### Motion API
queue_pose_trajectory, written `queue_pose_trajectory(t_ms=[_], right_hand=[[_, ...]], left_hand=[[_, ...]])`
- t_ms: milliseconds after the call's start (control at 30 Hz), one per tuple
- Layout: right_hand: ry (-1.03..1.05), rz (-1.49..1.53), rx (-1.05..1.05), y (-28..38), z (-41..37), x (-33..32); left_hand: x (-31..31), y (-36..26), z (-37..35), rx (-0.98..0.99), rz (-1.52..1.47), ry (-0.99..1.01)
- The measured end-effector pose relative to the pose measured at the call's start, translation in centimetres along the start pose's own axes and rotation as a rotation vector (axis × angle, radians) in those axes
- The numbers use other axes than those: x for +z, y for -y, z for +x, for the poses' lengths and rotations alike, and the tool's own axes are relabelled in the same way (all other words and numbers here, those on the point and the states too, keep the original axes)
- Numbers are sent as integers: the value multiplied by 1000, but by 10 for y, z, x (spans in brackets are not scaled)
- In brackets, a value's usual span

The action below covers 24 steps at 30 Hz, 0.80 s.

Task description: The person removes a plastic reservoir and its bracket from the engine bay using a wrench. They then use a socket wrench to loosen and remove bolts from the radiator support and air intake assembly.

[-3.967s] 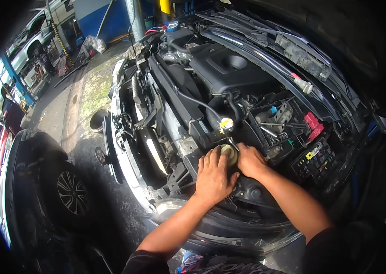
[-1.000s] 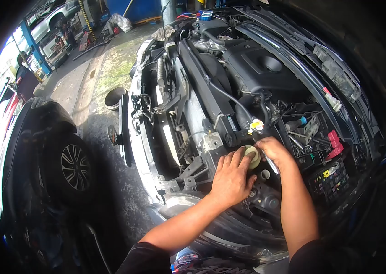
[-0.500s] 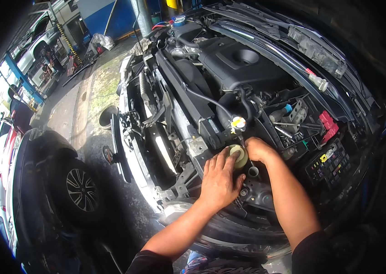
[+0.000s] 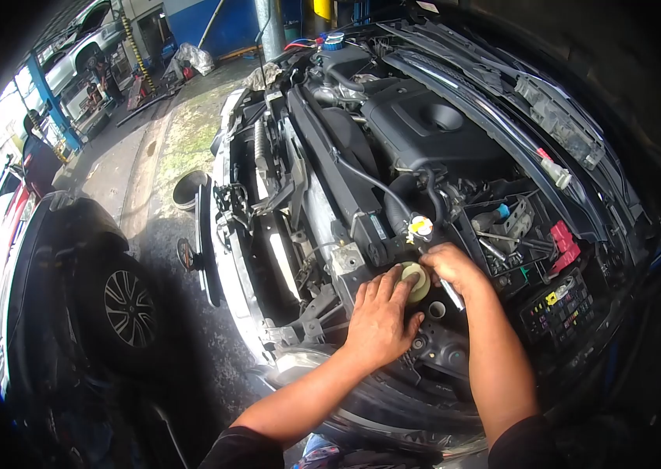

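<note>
In the engine bay, my left hand (image 4: 381,319) lies with its fingers stretched out and the thumb apart. Its fingertips rest against a pale, round plastic reservoir (image 4: 419,283). Just to the right of that reservoir, my right hand (image 4: 454,266) is closed round a slim silver wrench handle (image 4: 450,294), whose lower end sticks out below the fingers. The working end of the wrench is hidden. An open pipe neck (image 4: 437,310) stands just below the hands. Above them sits a white-and-yellow cap (image 4: 420,227).
A black engine cover (image 4: 440,121) fills the middle. Tools lie in a battery tray (image 4: 502,230) at right, near a red terminal cover (image 4: 563,248) and a fuse box (image 4: 561,306). A dark car (image 4: 73,273) stands at left.
The silver handle now shows below my right hand, which has turned slightly. My left hand stays on the reservoir. The whole view has shifted a little.
</note>
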State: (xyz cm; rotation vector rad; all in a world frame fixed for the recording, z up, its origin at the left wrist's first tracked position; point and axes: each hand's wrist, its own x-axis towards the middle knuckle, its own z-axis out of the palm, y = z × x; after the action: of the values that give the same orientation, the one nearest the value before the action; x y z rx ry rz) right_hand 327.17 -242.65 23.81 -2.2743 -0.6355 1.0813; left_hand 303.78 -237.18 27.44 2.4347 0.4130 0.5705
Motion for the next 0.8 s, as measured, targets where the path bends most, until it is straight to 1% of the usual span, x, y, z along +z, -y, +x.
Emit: queue_pose_trajectory(t_ms=[33, 67, 167, 267, 367, 400, 500, 533, 633, 667, 700, 733, 767, 800], right_hand=[[-21, 13, -1, -2, -1, 2], [-141, -239, -102, -7, -1, 8], [-72, -204, -37, -8, 0, 9], [27, 68, 80, 20, -20, -3], [-145, -196, -92, -3, -7, 9], [-145, -253, -105, -5, -5, 14], [-24, -182, 124, -3, 4, 9], [-87, -141, -50, -9, 7, 10], [-74, 17, -41, -9, 4, 5], [-162, -230, -138, -34, 29, 11], [-155, -302, -160, -30, 19, 12], [-101, -282, -127, -32, 23, 10], [-90, -248, -135, -28, 20, 11], [-53, -152, -88, -16, 12, 6]], left_hand=[[0, 1, 0, 0, -1, -2], [0, 1, 0, 2, -3, -1], [-1, 0, 0, 3, 5, 1], [-1, 0, -1, -2, -4, 1], [-1, 1, -1, -1, -12, 2], [-1, 1, -1, 2, -16, 5], [-1, 1, -1, 1, -7, -3], [0, 1, -1, 3, -7, -5], [2, 0, -1, 12, -8, -6], [3, -1, -1, 10, 3, -6], [1, 1, -2, -1, 35, -10], [2, 2, -3, 9, 27, -15], [5, 5, -3, 17, 29, -27], [6, 7, -4, 18, 37, -39]])
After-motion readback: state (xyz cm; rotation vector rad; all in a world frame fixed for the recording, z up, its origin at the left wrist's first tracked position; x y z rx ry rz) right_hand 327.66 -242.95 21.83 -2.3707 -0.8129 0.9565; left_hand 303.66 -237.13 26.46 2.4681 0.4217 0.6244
